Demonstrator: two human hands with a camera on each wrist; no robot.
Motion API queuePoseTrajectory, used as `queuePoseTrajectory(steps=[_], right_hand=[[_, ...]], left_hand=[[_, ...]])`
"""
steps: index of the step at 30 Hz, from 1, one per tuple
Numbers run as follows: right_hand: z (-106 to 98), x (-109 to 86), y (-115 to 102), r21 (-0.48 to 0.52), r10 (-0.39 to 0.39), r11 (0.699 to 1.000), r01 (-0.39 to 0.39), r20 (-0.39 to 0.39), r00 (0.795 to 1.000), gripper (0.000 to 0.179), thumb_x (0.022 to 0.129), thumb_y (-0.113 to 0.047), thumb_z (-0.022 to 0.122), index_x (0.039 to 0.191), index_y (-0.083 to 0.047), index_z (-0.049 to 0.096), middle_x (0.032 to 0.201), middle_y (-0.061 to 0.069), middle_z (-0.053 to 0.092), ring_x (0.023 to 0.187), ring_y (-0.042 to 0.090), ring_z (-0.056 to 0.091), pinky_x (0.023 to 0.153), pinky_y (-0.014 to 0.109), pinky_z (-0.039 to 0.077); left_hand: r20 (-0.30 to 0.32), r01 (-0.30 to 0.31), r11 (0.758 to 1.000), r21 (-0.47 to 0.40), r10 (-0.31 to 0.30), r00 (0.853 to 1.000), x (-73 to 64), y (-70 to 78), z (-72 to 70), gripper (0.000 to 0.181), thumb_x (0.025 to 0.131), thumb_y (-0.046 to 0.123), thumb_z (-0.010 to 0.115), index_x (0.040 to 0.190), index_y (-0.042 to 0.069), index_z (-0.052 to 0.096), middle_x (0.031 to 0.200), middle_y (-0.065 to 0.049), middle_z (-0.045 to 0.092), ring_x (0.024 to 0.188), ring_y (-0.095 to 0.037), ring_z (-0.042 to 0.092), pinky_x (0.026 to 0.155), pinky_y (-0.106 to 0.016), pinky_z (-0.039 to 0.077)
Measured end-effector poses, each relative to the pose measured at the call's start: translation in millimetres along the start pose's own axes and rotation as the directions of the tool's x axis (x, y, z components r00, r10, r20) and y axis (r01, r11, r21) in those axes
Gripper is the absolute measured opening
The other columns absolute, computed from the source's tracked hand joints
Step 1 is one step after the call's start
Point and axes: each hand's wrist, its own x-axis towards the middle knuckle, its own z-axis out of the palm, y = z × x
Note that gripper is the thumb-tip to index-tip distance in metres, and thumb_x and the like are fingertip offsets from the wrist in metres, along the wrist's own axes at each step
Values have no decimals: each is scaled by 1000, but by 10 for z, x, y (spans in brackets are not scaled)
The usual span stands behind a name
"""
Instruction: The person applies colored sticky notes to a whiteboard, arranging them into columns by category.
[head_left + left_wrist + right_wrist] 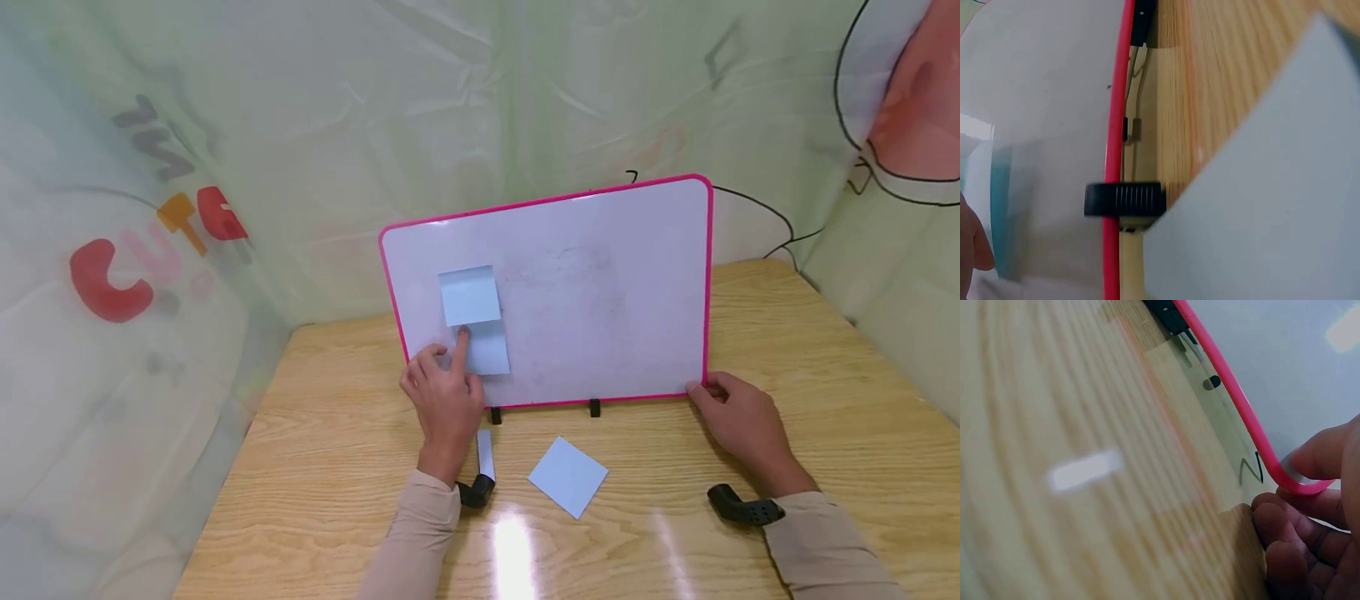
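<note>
The whiteboard (600, 292), framed in pink, stands at a slant on the wooden surface (322, 475), its lower edge set in black feet (595, 407). Toward its left side it bears two pale blue paper squares, an upper square (471, 297) and, directly below, a lower square (491, 350) (whether they overlap is hard to tell). Of the two hands, the left hand (447, 400) lays a straight index finger on the lower square, its other fingers loosely bent by the frame. The right hand (738, 417) pinches the board's lower right corner, thumb in front and fingers behind. A loose square (568, 477) lies on the surface in front of the board, between the forearms.
</note>
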Motion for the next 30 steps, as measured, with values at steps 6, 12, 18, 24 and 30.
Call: queuePoseTrajectory(steps=[6,12,18,24,30], right_hand=[[1,-16,19,8,1,1000,-1,3,1000,51,103,-38,53,119,10,61,99,23,67,85,34,59,69,39,44],[-3,-16,15,7,-3,1000,3,-1,1000,52,103,-39,53,119,10,61,100,23,67,86,34,59,69,40,44],[-18,-16,-7,12,-11,1000,11,-3,1000,52,104,-38,53,119,11,61,100,23,67,86,34,60,70,40,45],[-33,-17,-10,7,-16,1000,16,-12,1000,49,103,-37,53,118,9,62,98,22,67,85,33,60,69,40,44],[-35,-18,-18,26,-11,1000,11,-7,1000,50,103,-38,52,119,9,62,100,23,67,87,35,61,71,41,45]], left_hand=[[8,-31,999,-16,31,999,-3,139,17,58,83,7,60,140,18,60,116,-15,47,106,-32,45,88,-53,33],[47,-50,998,-29,52,998,25,261,42,59,84,10,61,142,22,58,118,-15,48,103,-30,45,81,-47,34],[83,-68,996,-49,72,994,69,336,65,60,86,11,64,144,25,57,119,-14,46,104,-29,45,79,-44,34],[99,-106,993,-51,111,989,37,299,50,63,86,10,66,144,30,57,118,-12,47,105,-29,46,79,-43,37],[82,-170,971,-169,185,979,-78,142,19,51,85,8,66,134,23,66,114,-11,53,103,-27,51,82,-40,46]])
